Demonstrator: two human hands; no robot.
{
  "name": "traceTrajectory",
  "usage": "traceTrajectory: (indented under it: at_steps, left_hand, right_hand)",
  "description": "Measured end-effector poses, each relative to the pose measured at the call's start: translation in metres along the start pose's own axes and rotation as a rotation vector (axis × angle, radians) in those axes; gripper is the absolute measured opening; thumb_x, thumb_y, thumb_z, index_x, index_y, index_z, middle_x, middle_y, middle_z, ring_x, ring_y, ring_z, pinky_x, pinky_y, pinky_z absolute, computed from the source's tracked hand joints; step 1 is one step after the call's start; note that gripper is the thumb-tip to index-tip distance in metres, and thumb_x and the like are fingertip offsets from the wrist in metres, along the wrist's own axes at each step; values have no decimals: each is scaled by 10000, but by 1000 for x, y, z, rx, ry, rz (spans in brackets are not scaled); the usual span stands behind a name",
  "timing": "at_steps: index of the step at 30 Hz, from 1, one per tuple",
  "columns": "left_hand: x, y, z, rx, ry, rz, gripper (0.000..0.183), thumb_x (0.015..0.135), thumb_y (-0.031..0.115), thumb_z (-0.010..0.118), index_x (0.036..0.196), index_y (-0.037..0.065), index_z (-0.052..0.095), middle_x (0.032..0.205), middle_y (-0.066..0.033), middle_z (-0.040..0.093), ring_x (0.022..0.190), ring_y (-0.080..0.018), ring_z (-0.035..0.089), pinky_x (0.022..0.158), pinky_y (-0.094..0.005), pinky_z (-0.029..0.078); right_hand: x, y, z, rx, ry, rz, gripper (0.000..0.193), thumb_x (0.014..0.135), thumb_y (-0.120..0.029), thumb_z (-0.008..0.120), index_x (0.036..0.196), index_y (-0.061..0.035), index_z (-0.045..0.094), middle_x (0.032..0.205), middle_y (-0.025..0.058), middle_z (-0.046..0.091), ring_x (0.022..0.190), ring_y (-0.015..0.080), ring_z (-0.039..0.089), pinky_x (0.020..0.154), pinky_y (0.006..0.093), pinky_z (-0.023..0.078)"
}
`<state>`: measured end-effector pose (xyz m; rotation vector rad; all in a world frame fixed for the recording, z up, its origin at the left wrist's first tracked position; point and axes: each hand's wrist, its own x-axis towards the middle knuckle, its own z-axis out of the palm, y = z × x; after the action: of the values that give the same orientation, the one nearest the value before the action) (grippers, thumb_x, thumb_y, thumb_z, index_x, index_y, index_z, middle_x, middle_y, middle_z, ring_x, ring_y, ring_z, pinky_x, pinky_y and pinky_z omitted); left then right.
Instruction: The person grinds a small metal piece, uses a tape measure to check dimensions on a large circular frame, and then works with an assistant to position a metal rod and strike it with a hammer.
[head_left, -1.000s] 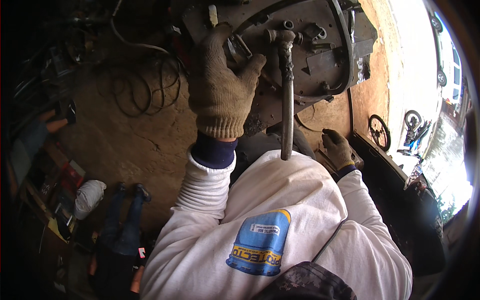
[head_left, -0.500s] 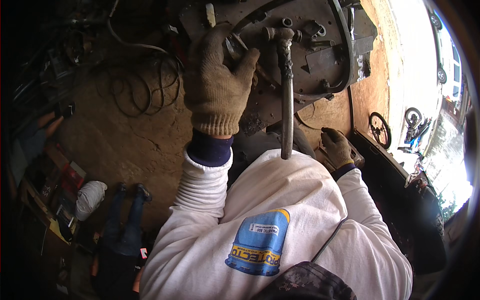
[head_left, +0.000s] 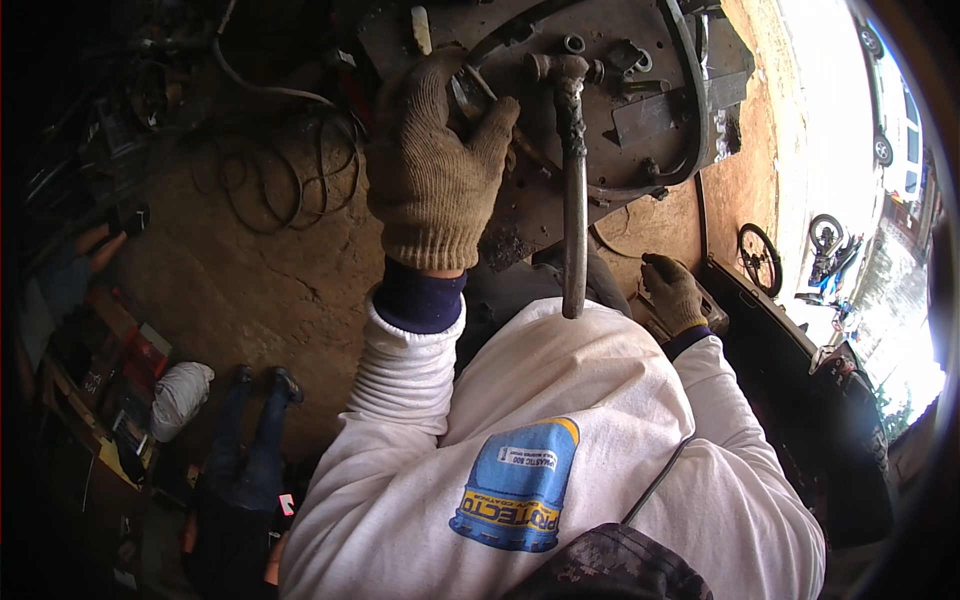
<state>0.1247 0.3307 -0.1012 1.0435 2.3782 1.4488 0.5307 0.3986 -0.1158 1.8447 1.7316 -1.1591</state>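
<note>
My left hand (head_left: 435,165), in a brown knitted glove, is closed at the near left of a dark metal work plate (head_left: 640,85). Its fingers and thumb curl around the left side of a curved metal bar (head_left: 697,130) that loops over the plate; the fingertips are partly hidden. To its right, a hammer (head_left: 573,200) with a welded metal handle lies with its head on the plate and its handle toward me. Lower right, my gloved right hand (head_left: 675,293) rests on a boxy object (head_left: 712,312), fingers stretched over it, nothing visible in them.
Nuts (head_left: 574,44) and small metal pieces lie on the plate. A loose cable (head_left: 290,190) coils on the dirt floor at left. Another person's legs (head_left: 255,430) show lower left, near a white sack (head_left: 181,400). A bicycle wheel (head_left: 760,260) and a motorbike (head_left: 835,260) stand at right.
</note>
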Motion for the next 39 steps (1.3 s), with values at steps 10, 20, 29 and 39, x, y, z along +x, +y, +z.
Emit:
traceTrajectory:
  at_steps: [10,20,29,39]
  left_hand:
    - [2,2,-2,21,-27,-33,518,796,305,849,1221,84,650,1153,-150,665,1059,-328,662,902,-420,564]
    - [3,4,-2,-12,-51,-65,503,792,292,850,1204,85,651,1143,-138,668,1059,-325,660,901,-419,560]
    - [3,7,-5,35,-58,-56,503,791,294,851,1202,83,652,1143,-137,675,1073,-329,653,915,-423,552]
    - [9,16,-11,32,-97,-63,465,790,247,843,1179,72,659,1111,-134,680,1057,-325,647,910,-425,540]
  right_hand:
    - [-3,-10,-2,16,17,-13,384,940,-316,668,1225,-62,708,1146,126,752,1075,232,703,955,329,509]
    - [0,-8,-3,-14,14,-15,391,940,-326,659,1225,-61,703,1131,140,752,1065,236,704,948,333,511]
    - [0,-9,-2,-31,24,-38,395,944,-334,654,1233,-68,703,1134,144,751,1071,247,704,954,339,512]
    - [-2,-15,0,17,13,14,392,943,-307,662,1243,-56,697,1166,143,742,1088,238,697,966,329,504]
